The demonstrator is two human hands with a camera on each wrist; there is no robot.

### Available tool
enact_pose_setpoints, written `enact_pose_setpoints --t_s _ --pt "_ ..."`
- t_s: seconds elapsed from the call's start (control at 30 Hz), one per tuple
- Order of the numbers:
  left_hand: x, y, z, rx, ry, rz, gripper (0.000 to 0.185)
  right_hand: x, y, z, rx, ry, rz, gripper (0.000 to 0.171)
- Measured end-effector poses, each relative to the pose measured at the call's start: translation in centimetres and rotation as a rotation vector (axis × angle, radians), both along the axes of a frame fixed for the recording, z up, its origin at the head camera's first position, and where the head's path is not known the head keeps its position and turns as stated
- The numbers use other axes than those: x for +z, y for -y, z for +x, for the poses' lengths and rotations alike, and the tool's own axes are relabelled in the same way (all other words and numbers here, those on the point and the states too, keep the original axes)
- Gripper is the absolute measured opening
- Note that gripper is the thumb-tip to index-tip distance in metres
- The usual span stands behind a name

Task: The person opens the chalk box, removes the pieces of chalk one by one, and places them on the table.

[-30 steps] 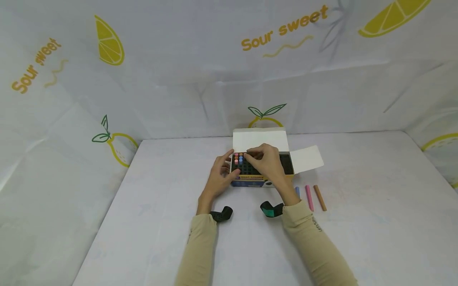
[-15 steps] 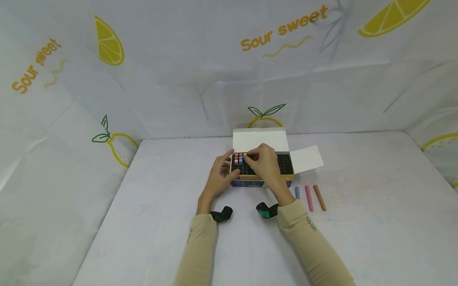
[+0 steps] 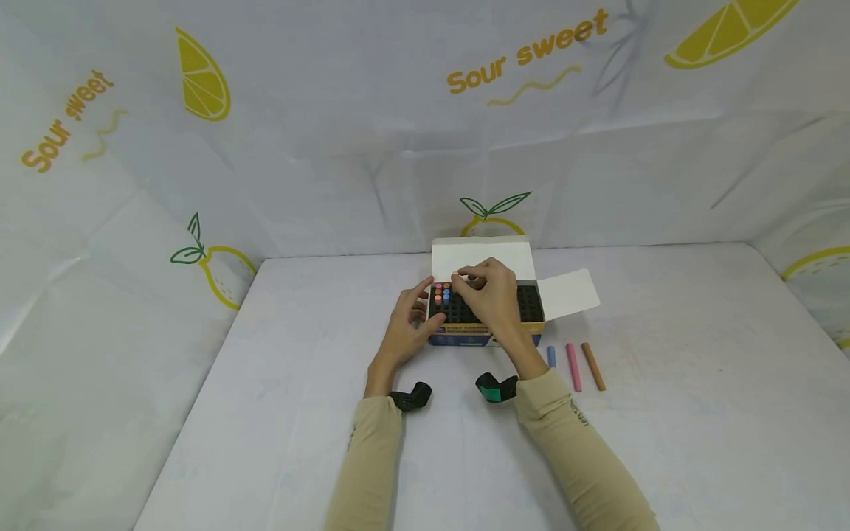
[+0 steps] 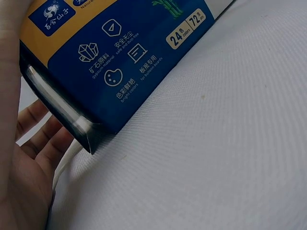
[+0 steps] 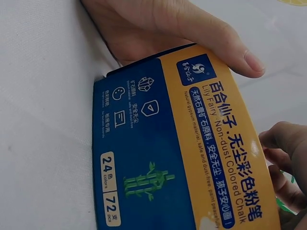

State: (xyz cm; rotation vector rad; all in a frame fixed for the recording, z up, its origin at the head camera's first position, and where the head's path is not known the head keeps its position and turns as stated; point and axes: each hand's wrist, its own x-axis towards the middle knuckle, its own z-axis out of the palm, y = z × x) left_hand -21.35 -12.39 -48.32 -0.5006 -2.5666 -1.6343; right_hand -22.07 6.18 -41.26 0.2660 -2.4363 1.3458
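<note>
My left hand [image 3: 406, 324] grips the left end of the chalk box [image 3: 487, 335] at frame centre, thumb on its front edge. My right hand [image 3: 491, 299] hovers over the box's grid, fingers curled; can't tell if it's pinching chalk. Three loose sticks [image 3: 572, 366] lie just right of the box.

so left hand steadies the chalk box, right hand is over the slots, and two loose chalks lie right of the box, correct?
Not quite: the head view shows three loose chalks, blue, pink and brown. The left hand holds the chalk box; the right hand is over its slots.
</note>
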Motion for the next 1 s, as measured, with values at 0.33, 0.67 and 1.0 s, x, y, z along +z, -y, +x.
enact_pose_setpoints --t_s 0.33,0.67,1.0 --pt "0.0 -0.2 0.1 -0.007 -0.001 0.011 0.101 0.2 0.2 -0.1 0.028 0.023 0.006 0.023" --pt "-0.1 -0.3 0.1 -0.005 -0.011 0.008 0.1 1.5 0.1 -0.3 0.019 -0.063 -0.048 0.021" --pt "0.1 -0.1 0.0 -0.002 -0.002 0.002 0.102 3.8 -0.3 0.8 0.042 -0.099 -0.123 0.021"
